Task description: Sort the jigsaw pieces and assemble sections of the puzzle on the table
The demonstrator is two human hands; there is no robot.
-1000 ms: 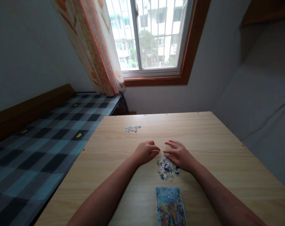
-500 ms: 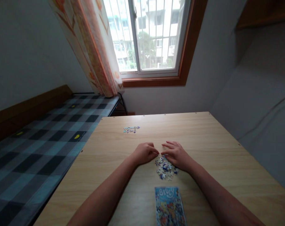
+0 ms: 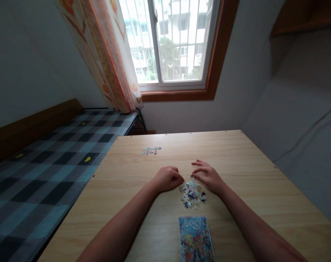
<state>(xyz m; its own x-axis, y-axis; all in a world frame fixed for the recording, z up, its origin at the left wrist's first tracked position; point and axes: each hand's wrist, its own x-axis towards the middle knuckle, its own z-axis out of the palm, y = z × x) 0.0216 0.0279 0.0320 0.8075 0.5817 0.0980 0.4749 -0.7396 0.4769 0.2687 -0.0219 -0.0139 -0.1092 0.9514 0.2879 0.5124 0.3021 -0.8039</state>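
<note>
A loose pile of small jigsaw puzzle pieces (image 3: 192, 196) lies on the wooden table (image 3: 121, 218), white, blue and dark in colour. My left hand (image 3: 168, 178) rests at the pile's upper left edge, its fingers closed together; whatever they hold is hidden. At the upper right of the pile is my right hand (image 3: 208, 176), thumb and forefinger pinching a single puzzle piece (image 3: 192, 177), while its other fingers stretch out to the left. Below the pile lies a blue illustrated puzzle box (image 3: 196, 238) with white lettering.
Toward the table's far left, several puzzle pieces (image 3: 151, 150) are set out in rows. A bed with a checked cover (image 3: 58, 160) stands along the left side. Behind the table are a window (image 3: 178, 43) and a flowered curtain (image 3: 107, 62).
My right hand has moved slightly up and right, off the pile's top, and a puzzle piece now shows at its fingertips. The left hand stays nearly still.
</note>
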